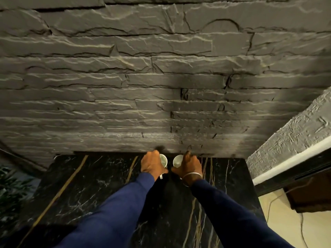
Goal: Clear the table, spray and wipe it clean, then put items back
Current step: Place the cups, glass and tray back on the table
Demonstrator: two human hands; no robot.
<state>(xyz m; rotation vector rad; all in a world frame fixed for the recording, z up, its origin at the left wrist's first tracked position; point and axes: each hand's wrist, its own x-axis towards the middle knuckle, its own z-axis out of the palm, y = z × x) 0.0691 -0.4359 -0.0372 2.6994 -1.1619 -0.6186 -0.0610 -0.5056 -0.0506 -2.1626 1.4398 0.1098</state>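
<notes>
Against the grey stone wall [125, 86], at the far edge of the black gold-veined marble surface [89, 185], the left hand [152, 163] grips one small white ceramic cup [163, 159] and the right hand [189, 166] grips its twin cup [177, 161], both probably light, stiff, slick and chippable, best held round the body.
</notes>
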